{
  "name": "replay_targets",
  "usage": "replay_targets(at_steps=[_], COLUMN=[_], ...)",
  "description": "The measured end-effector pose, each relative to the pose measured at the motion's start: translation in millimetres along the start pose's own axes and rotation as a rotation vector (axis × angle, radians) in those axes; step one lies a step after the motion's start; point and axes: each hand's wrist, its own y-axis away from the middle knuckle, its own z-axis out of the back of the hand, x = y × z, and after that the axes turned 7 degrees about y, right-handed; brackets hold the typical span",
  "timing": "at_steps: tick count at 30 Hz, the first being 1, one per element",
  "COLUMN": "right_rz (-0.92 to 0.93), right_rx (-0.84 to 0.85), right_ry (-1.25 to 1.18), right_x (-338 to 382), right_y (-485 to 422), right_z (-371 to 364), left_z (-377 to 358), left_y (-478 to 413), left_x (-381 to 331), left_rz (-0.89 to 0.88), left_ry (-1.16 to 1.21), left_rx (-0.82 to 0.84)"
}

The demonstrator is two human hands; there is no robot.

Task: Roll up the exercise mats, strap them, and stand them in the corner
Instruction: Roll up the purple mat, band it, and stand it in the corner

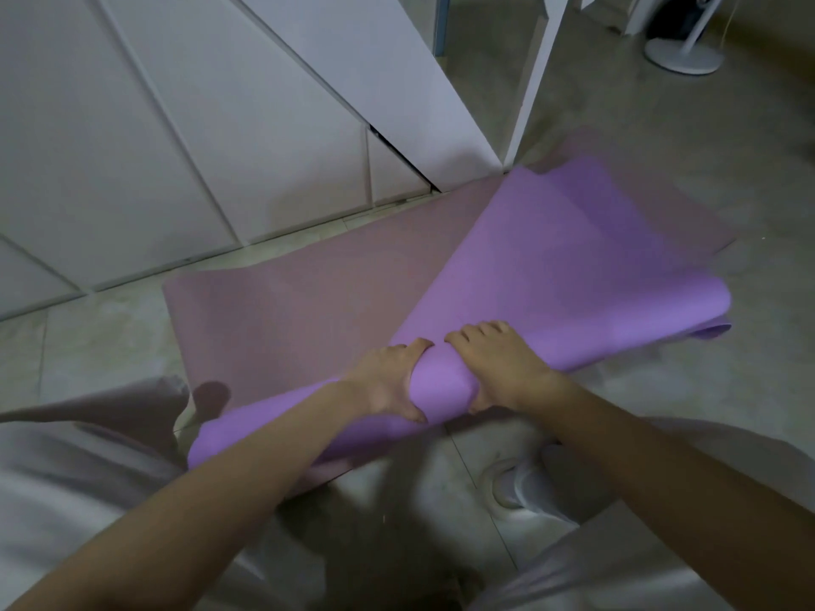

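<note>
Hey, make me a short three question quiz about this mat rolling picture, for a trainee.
1. True or false: the left hand and right hand both hold the purple mat at its rolled part.
2. What lies under the purple mat? A: a towel. B: a pink mat. C: a blanket.
3. Fill in: the purple mat is ___ rolled (fully or partly).
Key: 1 true; 2 B; 3 partly.
</note>
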Motion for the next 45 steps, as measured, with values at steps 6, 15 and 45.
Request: replay_targets(at_steps=[6,15,45], right_rz=[-0.077,-0.005,-0.001], right_rx=[-0.021,0.125,0.19], right_ry=[-0.081,-0.071,0.011], right_x=[-7,-22,-32], right_y=[7,-5,10], right_z=[-19,-3,-18], left_z=[-5,-51,-43], left_y=[-11,21,-2], left_x=[-14,-22,-31], left_rz=[-0.037,0.021,0.083], left_ry=[-0.185,-0.452,-0.003], left_rx=[0.034,-0.333,0.015])
